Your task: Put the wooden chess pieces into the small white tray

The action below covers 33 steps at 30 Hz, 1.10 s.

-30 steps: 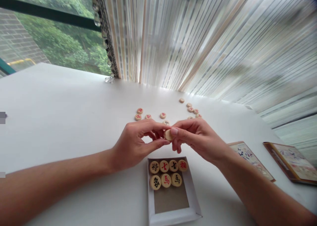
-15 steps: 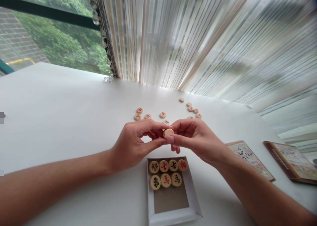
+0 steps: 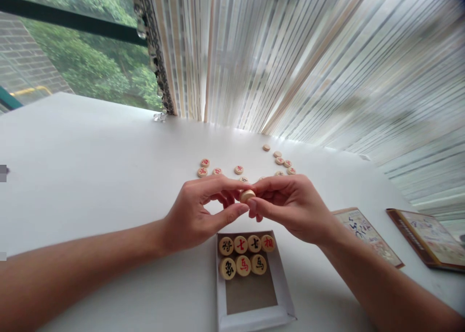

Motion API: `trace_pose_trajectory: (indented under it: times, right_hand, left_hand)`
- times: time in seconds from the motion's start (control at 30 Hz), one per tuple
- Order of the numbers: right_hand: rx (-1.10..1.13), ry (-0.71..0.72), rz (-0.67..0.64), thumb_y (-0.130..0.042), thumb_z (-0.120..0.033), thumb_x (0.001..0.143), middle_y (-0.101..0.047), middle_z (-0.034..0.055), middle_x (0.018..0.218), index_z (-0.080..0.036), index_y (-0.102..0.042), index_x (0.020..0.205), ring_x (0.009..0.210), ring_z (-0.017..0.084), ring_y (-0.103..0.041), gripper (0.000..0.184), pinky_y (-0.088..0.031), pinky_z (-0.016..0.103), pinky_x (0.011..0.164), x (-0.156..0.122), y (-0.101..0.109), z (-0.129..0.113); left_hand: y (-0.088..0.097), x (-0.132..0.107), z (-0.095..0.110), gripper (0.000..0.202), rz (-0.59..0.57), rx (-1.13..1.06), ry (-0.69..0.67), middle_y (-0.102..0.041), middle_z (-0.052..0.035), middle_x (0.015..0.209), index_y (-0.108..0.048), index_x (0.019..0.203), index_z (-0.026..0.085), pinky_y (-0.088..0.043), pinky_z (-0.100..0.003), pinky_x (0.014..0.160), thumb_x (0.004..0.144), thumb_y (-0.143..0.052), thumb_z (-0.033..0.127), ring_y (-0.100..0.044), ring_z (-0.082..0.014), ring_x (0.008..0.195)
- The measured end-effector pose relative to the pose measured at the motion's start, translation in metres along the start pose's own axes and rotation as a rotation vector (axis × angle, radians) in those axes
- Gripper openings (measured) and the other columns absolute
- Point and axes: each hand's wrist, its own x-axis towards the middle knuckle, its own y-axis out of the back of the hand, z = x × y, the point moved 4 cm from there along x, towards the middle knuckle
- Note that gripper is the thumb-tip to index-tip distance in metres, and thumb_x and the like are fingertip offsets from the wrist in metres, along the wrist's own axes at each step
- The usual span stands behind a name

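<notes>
Between the fingertips of my left hand (image 3: 201,208) and my right hand (image 3: 290,203) is a round wooden Chinese chess piece (image 3: 247,196), held above the table. Both hands pinch it from opposite sides; its upturned face looks plain, and any character on it is hidden. Just below the hands lies an open white box (image 3: 283,293). Inside, Chinese chess pieces fill two rows at the far end, with red and black characters facing up, such as a black piece (image 3: 227,268) and a red piece (image 3: 243,264). The near part of the box shows its brown bottom.
Several loose pieces (image 3: 239,169) are scattered on the white table (image 3: 109,167) beyond my hands. A printed card or lid (image 3: 366,235) and a brown-edged printed box or booklet (image 3: 428,235) lie at right. Striped curtains (image 3: 236,55) hang at the far edge.
The held piece has tilted slightly between my fingers, showing more of its side. My left thumb has shifted a little to the right. The box and its pieces stay put.
</notes>
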Motion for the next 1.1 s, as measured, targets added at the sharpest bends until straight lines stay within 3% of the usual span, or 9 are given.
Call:
trace_pose_trajectory:
  times: [0.13, 0.37, 0.53, 0.67, 0.77, 0.9, 1.1]
  right_hand:
    - [-0.069, 0.087, 0.025, -0.098, -0.021, 0.073, -0.081, 0.0055, 0.079, -0.019, -0.088, 0.095, 0.068, 0.016, -0.074, 0.024, -0.065, 0.026, 0.063, -0.001, 0.003, -0.003]
    - [-0.148, 0.070, 0.043, -0.098, -0.027, 0.073, -0.084, 0.0085, 0.087, -0.019, -0.088, 0.099, 0.075, 0.020, -0.079, 0.029, -0.069, 0.032, 0.073, 0.000, 0.006, 0.000]
    - [-0.100, -0.057, 0.038, -0.103, -0.029, 0.064, -0.085, 0.0097, 0.090, -0.017, -0.087, 0.102, 0.078, 0.021, -0.080, 0.043, -0.069, 0.032, 0.074, -0.001, 0.006, 0.003]
    - [-0.048, -0.097, -0.010, -0.103, -0.032, 0.066, -0.084, 0.0083, 0.086, -0.017, -0.087, 0.098, 0.075, 0.018, -0.078, 0.039, -0.066, 0.027, 0.068, -0.001, 0.001, 0.000]
    - [-0.089, -0.076, -0.019, -0.102, -0.033, 0.066, -0.083, 0.0075, 0.084, -0.017, -0.087, 0.098, 0.074, 0.018, -0.077, 0.039, -0.066, 0.027, 0.067, -0.004, -0.002, -0.003]
    - [-0.211, 0.028, 0.019, -0.099, -0.032, 0.072, -0.084, 0.0088, 0.092, -0.017, -0.085, 0.106, 0.078, 0.020, -0.079, 0.039, -0.069, 0.032, 0.072, -0.012, -0.001, -0.009]
    - [-0.656, 0.294, 0.033, -0.086, -0.030, 0.090, -0.083, 0.0085, 0.098, -0.020, -0.083, 0.114, 0.076, 0.019, -0.077, 0.026, -0.067, 0.034, 0.073, -0.032, -0.006, -0.021]
  left_hand:
    - [0.002, 0.001, -0.005, 0.029, 0.048, -0.056, 0.068, -0.081, -0.0051, 0.093, -0.076, 0.120, 0.015, -0.065, -0.024, 0.075, 0.091, -0.081, 0.014, -0.077, -0.0136, 0.080]
    - [0.004, 0.003, -0.007, 0.009, 0.079, 0.013, 0.059, -0.078, -0.0051, 0.087, -0.078, 0.097, 0.015, -0.063, -0.024, 0.068, 0.089, -0.082, 0.015, -0.073, -0.0133, 0.075]
    - [0.007, 0.004, -0.004, 0.008, 0.072, 0.104, -0.062, -0.079, -0.0077, 0.095, -0.079, 0.095, 0.016, -0.063, -0.025, 0.070, 0.089, -0.083, 0.014, -0.074, -0.0154, 0.083]
    - [0.008, 0.005, 0.005, 0.008, 0.050, 0.224, -0.215, -0.077, -0.0062, 0.093, -0.079, 0.093, 0.018, -0.063, -0.024, 0.069, 0.089, -0.081, 0.011, -0.072, -0.0128, 0.077]
    - [0.006, 0.003, 0.008, 0.010, 0.023, 0.275, -0.248, -0.076, -0.0058, 0.094, -0.077, 0.093, 0.019, -0.063, -0.025, 0.068, 0.089, -0.078, 0.010, -0.070, -0.0129, 0.076]
    - [0.003, 0.000, 0.002, 0.021, -0.007, 0.108, -0.054, -0.073, -0.0049, 0.092, -0.070, 0.105, 0.017, -0.063, -0.025, 0.072, 0.086, -0.073, 0.008, -0.071, -0.0146, 0.081]
    - [-0.008, -0.002, -0.005, 0.022, -0.088, -0.327, 0.359, -0.070, -0.0025, 0.084, -0.062, 0.102, 0.016, -0.061, -0.025, 0.063, 0.092, -0.076, 0.029, -0.069, -0.0135, 0.071]
